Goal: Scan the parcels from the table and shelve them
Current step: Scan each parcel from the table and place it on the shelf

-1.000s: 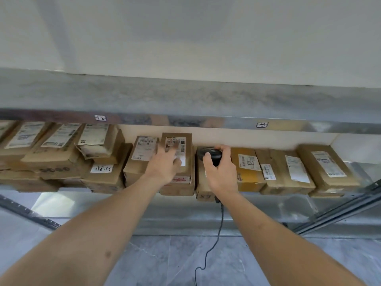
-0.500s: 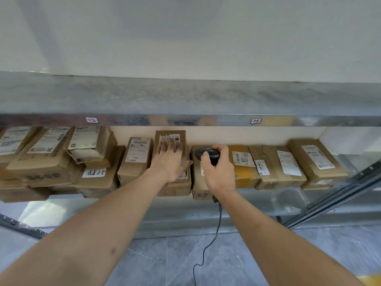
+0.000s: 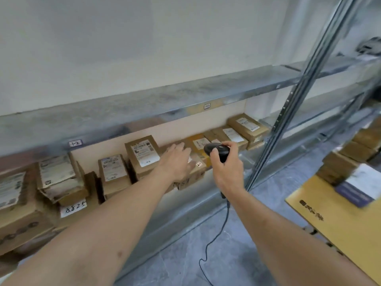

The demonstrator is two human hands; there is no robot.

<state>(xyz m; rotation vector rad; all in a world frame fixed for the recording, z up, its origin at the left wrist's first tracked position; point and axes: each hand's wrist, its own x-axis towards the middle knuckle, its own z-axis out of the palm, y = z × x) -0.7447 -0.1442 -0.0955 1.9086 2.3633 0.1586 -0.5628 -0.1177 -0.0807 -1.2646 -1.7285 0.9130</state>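
A row of brown cardboard parcels with white labels lies on the lower metal shelf (image 3: 206, 195). One tall parcel (image 3: 143, 154) leans upright at the middle. My left hand (image 3: 177, 162) hovers with fingers spread just right of it, over a lower parcel (image 3: 193, 172), holding nothing. My right hand (image 3: 225, 168) grips a black corded barcode scanner (image 3: 216, 150) in front of a yellow parcel (image 3: 198, 142). Its cable (image 3: 214, 240) hangs down toward the floor.
A metal upright post (image 3: 288, 104) stands to the right of my hands. At the far right a yellow table (image 3: 338, 219) carries more stacked parcels (image 3: 350, 162). A parcel at the left bears a tag reading 8825 (image 3: 73, 207). Grey tiled floor lies below.
My left hand has come off the tall parcel and shifted right, fingers spread. My view has swung right, bringing the post and the table into sight. The scanner stays in my right hand.
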